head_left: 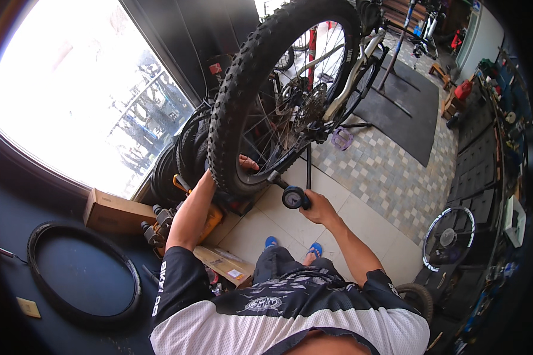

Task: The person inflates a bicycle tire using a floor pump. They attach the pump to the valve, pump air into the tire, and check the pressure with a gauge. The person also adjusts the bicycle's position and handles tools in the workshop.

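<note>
"What sits closest?"

"One short-sleeved jersey, black on chest and sleeves, white mesh below. Beyond it reach two bare forearms."

"And the hands?"

"Two. The right hand is wrapped round the handle of one dial pressure gauge: a round face, a thick black surround, a stubby metallic stem. The gauge is just beside the lower rim of one bicycle; I cannot tell whether the stem touches it."

"The left?"

"The left hand is by that rim too, wrist hidden behind the knobby tyre, fingers showing on the inner side. I cannot tell whether they clamp on anything."

"And around the rim?"

"Chunky rubber blocks outside, thin straight spokes within, one toothed cassette, and one lavender pedal further over."

"Farther out?"

"Two blue flip-flops on smooth, pale floor tiles. Two cardboard boxes to the left, plus one loose tyre, a black ring against the dark wall. To the right, one spare wheel, its rim black and white. Past those, small square tiles in mixed greys, then one flat, dark mat."
</note>
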A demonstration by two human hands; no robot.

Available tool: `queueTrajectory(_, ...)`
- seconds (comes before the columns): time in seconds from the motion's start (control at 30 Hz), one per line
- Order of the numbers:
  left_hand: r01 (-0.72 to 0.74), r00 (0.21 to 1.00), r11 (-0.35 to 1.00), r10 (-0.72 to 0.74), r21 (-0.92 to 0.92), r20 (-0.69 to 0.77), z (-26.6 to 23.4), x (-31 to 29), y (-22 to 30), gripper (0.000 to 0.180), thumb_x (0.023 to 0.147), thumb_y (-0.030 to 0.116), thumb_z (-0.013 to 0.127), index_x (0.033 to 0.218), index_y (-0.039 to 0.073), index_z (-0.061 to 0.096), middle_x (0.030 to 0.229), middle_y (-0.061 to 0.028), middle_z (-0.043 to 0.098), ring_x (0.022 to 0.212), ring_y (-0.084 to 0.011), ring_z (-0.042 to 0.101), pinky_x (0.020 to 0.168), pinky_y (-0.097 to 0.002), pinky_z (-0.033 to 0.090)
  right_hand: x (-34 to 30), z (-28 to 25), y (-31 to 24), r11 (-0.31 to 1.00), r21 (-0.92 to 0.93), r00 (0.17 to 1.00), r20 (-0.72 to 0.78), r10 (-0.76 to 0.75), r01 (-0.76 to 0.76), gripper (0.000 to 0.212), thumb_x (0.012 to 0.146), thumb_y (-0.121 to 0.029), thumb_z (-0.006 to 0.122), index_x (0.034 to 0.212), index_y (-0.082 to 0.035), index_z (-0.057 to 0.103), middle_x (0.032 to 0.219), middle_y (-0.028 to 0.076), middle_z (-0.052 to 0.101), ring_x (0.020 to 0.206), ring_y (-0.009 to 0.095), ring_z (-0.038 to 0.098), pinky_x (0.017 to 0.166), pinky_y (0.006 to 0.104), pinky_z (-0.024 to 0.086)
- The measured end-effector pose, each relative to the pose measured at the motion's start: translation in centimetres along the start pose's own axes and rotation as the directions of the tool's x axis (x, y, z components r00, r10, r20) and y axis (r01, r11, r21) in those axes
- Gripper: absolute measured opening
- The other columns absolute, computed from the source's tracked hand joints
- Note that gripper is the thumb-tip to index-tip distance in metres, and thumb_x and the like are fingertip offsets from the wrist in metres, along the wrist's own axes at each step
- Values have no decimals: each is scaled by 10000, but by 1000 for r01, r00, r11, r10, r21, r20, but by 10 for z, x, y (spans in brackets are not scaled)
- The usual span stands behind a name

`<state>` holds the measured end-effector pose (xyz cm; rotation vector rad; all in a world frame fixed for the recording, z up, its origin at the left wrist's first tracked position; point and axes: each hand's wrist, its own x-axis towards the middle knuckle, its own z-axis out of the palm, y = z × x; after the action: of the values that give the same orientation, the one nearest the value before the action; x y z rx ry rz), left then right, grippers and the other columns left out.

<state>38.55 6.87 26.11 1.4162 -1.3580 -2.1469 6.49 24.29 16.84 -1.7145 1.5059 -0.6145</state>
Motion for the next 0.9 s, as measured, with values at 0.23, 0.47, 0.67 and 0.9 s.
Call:
queueTrajectory(0.23,-92,995,996,92,13,33,0,4,0,171,998,214,805,1086,72,772,797,64,694,613,-25,589,556,-204,457,14,8,2,999,-9,999,-35,35,-35,365,822,-214,770,1128,-57,648,985,231,733,984,470,695,848,501,554)
queueTrajectory(0.47,-223,971,971,213,86,107,-17,37,-27,205,1024,292,779,1017,91,740,786,91,662,639,-15,571,578,-186,441,23,23,-8,996,31,995,-33,90,-89,438,832,-211,769,1230,-59,668,1032,222,763,1002,418,733,882,466,567)
queueTrajectory(0.67,-489,858,804,514,339,20,-27,48,-51,337,1094,387,672,1101,67,775,729,111,557,644,-21,477,574,-197,373,32,31,-3,989,113,993,-65,99,-91,354,826,-202,734,1140,-58,656,965,252,739,974,482,703,839,499,561)
queueTrajectory(0.9,-549,833,814,553,189,37,-17,36,-54,454,1128,444,587,1253,35,738,715,107,505,638,-16,414,576,-204,340,44,24,5,994,62,995,-20,96,-95,375,847,-204,714,1188,-61,657,1030,253,744,1016,464,711,885,479,567)
